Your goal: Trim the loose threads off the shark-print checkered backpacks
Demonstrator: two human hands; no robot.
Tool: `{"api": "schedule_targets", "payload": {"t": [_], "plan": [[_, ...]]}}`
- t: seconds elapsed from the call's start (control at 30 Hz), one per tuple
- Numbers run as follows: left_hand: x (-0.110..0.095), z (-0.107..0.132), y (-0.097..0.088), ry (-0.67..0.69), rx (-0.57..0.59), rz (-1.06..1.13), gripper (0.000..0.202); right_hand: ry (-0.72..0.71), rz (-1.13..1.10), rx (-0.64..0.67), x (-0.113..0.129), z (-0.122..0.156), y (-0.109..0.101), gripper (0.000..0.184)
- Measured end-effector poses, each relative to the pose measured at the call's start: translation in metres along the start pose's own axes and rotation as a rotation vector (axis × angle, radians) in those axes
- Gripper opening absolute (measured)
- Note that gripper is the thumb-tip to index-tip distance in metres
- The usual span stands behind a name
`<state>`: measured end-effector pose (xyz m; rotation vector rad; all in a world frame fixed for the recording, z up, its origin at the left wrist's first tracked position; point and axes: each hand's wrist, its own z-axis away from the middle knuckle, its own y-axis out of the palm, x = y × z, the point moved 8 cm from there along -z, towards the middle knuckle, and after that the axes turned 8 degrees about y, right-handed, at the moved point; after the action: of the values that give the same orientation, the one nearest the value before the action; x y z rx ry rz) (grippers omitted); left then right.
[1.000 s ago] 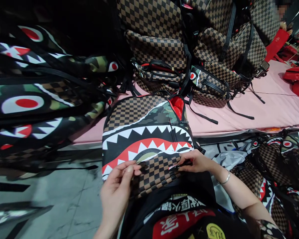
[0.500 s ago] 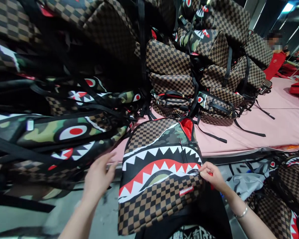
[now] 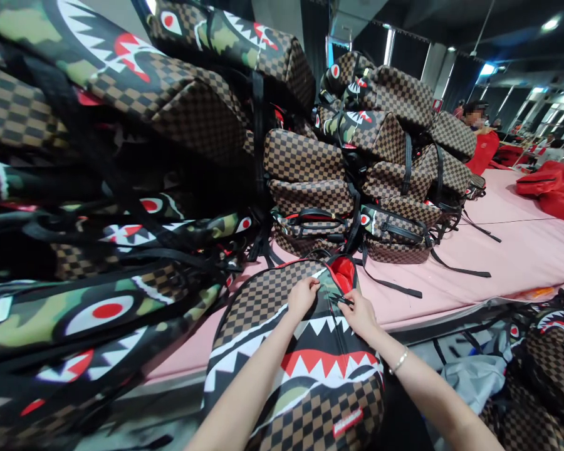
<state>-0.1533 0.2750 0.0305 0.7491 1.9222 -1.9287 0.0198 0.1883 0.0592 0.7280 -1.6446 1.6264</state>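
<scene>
A backpack (image 3: 263, 294) with brown-and-black checks, camouflage and a shark-mouth print leans in front of me, its upper right corner gaping on a red lining (image 3: 342, 274). My left hand (image 3: 303, 297) lies over the upper front panel, fingertips pinched together close to the opening; what they pinch, if anything, is too small to make out. Just right of it, my right hand (image 3: 361, 314) is closed at the edge of the opening. Between its fingertips is a small dark, narrow thing (image 3: 341, 300) whose kind I cannot tell.
Stacked matching backpacks (image 3: 305, 156) rise behind, and more crowd the left side (image 3: 103, 313). A pink-covered table (image 3: 455, 275) runs to the right, with straps lying on it. Red bags (image 3: 554, 188) and a person (image 3: 482, 134) are farther off. More backpacks (image 3: 545, 351) lie low at right.
My left hand has come from beside the backpack onto its upper front. My right hand has moved from the lower right edge up to the opening. The camera view has tilted upward.
</scene>
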Motion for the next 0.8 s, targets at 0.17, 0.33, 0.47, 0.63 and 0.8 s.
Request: {"api": "schedule_targets", "payload": {"t": [0.17,0.33,0.47,0.63,0.8], "plan": [[0.004,-0.005,0.001,0.026,0.022,-0.065,0.024,-0.007,0.204,-0.010,0.012,-0.036,0.025,0.015],[0.005,-0.007,0.007,0.069,0.027,-0.099,0.024,-0.027,0.321,0.021,0.012,-0.045,0.038,0.021],[0.006,-0.010,0.009,0.081,0.036,-0.106,0.023,-0.057,0.356,0.036,0.012,-0.046,0.043,0.022],[0.001,-0.009,0.008,0.108,0.045,-0.097,0.023,-0.072,0.356,0.025,0.013,-0.053,0.046,0.020],[-0.008,0.005,-0.001,0.098,-0.006,-0.071,0.023,-0.132,0.272,0.040,0.016,-0.047,0.043,0.016]]}}
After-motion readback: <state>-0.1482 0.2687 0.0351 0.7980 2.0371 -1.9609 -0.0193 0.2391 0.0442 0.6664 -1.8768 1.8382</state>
